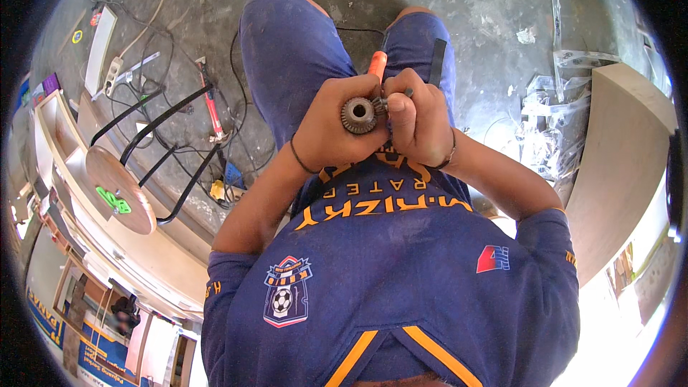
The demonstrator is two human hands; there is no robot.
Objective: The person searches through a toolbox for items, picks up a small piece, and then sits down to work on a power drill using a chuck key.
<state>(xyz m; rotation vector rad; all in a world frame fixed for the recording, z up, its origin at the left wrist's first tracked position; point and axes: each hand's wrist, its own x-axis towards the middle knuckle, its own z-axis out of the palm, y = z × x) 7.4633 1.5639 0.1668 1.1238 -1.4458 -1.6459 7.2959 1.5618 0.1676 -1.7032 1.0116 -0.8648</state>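
My left hand [333, 118] is closed round the front of what looks like a power drill. Its toothed metal chuck [349, 123], with a dark hole in the middle, faces up toward me. Beyond my fingers an orange part [378, 63] of the tool sticks out; the rest of its body is hidden. My right hand [423, 111] grips a small chuck key [380, 105], thumb pressed on it, its toothed end against the side of the chuck. The dark end of its cross bar pokes out between thumb and fingers. Both hands are close together in front of my lap.
On the left lie a round wooden stool [136, 193] with black legs, a red-handled tool [211, 107], tangled cables and a white power strip [113, 75]. A dark flat strip [437, 61] is by my right knee. Clear plastic wrap [541, 118] and a pale curved panel [623, 150] are at right.
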